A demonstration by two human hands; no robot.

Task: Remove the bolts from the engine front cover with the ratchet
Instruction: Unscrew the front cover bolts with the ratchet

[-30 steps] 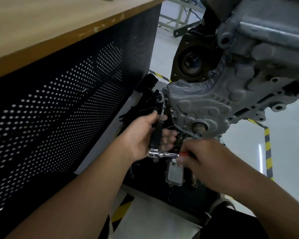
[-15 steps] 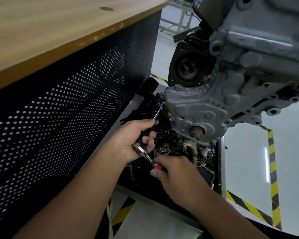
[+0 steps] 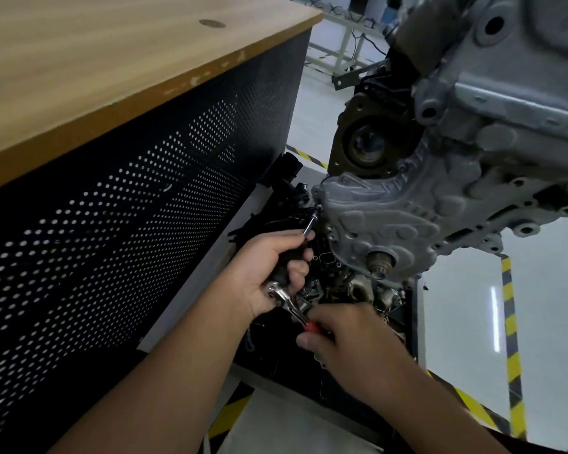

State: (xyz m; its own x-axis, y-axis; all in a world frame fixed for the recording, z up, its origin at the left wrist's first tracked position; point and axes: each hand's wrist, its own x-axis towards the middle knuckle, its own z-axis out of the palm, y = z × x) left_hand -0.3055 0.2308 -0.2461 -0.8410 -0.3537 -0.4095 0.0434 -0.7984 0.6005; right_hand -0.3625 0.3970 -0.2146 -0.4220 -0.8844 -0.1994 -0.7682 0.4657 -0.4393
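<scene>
While left hand (image 3: 269, 263) grips extension (image 3: 310, 224) | right hand (image 3: 345, 335) grips ratchet (image 3: 289, 303) handle

Two bare forearms in frame, no sleeves visible up to the picture's lower edge. left hand (image 3: 269, 273) and right hand (image 3: 348, 335): no gloves, no rings, no watch or wristband on either wrist. Nails short, right thumbnail visible. No tape, bandage or markings on either arm. Rest of body out of view
</scene>
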